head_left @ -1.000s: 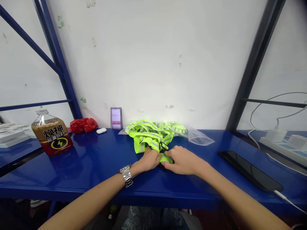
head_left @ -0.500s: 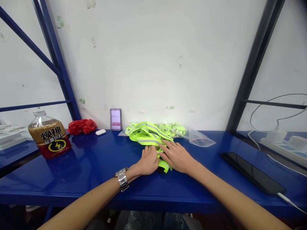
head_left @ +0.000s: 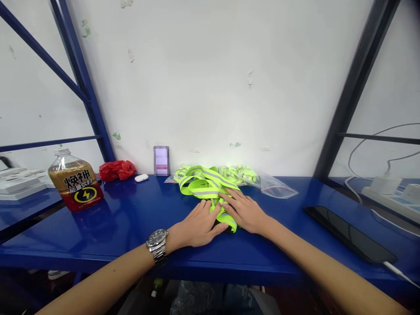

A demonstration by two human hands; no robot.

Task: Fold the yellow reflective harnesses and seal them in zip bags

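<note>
A tangle of neon yellow-green reflective straps (head_left: 205, 188) with grey stripes lies in a heap on the blue table (head_left: 131, 218). My left hand (head_left: 201, 224) rests at its near left edge, palm down, thumb stretched out toward the strap end. On the right side of the heap, my right hand (head_left: 246, 212) lies flat on the straps with its fingers stretched out. The straps under the fingers are partly hidden. Behind the heap, more bundled straps (head_left: 247, 173) lie in or under a clear plastic bag (head_left: 277, 189).
A large drink bottle (head_left: 77, 181), a red plastic bag (head_left: 117, 170) and a white case (head_left: 141, 177) stand at left. One phone (head_left: 162, 161) leans against the wall; another phone (head_left: 349, 234) lies at right on a cable, near a power strip (head_left: 393, 203).
My left hand has gone from curled fingers at the straps to a flat, spread pose. My right hand stays on the straps. The view has shifted slightly.
</note>
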